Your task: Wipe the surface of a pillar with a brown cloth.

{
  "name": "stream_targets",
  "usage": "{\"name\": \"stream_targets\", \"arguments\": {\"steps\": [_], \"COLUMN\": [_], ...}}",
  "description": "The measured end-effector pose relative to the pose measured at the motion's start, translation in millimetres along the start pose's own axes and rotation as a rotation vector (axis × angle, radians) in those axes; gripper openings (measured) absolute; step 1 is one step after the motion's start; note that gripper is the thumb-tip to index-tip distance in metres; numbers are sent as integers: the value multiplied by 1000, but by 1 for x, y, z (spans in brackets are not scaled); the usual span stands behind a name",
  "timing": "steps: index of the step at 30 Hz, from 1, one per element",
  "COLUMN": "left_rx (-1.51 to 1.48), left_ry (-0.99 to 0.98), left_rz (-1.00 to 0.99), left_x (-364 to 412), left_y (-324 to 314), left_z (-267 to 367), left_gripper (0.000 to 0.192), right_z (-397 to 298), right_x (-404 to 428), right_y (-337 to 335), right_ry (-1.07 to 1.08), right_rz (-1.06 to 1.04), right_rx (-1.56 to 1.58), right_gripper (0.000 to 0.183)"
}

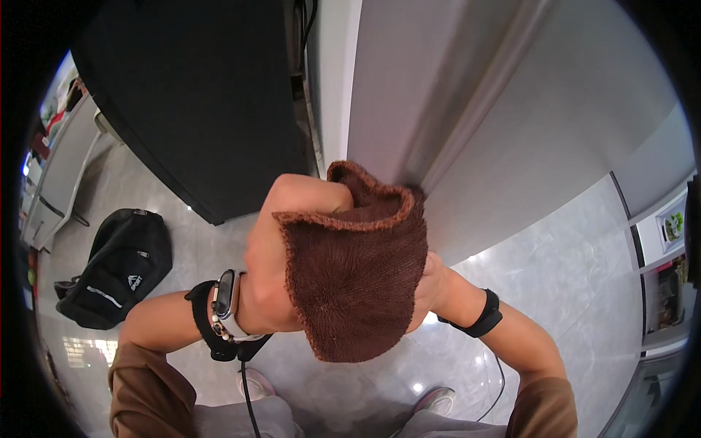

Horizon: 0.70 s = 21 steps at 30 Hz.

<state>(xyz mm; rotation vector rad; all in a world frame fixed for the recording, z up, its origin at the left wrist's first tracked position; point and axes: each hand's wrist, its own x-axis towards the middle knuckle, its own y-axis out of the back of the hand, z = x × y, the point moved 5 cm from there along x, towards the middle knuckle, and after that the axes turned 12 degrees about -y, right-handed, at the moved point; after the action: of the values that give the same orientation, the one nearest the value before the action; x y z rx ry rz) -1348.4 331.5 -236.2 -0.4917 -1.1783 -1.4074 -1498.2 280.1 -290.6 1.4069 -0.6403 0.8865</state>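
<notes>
A brown terry cloth [356, 279] hangs folded between my two hands at the middle of the view. My left hand [279, 246] grips its left side, the fingers curled into the upper fold. On the cloth's right edge is my right hand [430, 284], mostly hidden behind the fabric, its fingers closed on it. Just beyond the cloth stands a grey panel [493, 137] with a long vertical ridge; whether the cloth touches it cannot be told.
A tall black cabinet-like unit [197, 109] stands at the upper left. On the glossy tiled floor [569, 284] lies a black sports bag [118, 268] at the left. Cables hang from both wrist straps. Shelves [665, 295] line the far right.
</notes>
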Motion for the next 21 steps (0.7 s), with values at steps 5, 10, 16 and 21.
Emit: {"name": "stream_targets", "arguments": {"steps": [5, 10, 16, 21], "left_rx": [-38, -199, -286, 183], "left_ry": [-11, 83, 224, 66], "left_rz": [5, 47, 54, -52], "left_x": [3, 1, -3, 11], "left_y": [-1, -1, 0, 11], "left_z": [3, 1, 0, 15], "left_gripper": [47, 50, 54, 52], "right_z": [-4, -3, -2, -3], "right_x": [-4, -1, 3, 3], "right_y": [-1, -2, -1, 0], "right_ry": [86, -22, -28, 7], "right_rz": [52, 15, 52, 92], "right_rx": [-148, -18, 10, -43], "right_gripper": [8, 8, 8, 12]}}
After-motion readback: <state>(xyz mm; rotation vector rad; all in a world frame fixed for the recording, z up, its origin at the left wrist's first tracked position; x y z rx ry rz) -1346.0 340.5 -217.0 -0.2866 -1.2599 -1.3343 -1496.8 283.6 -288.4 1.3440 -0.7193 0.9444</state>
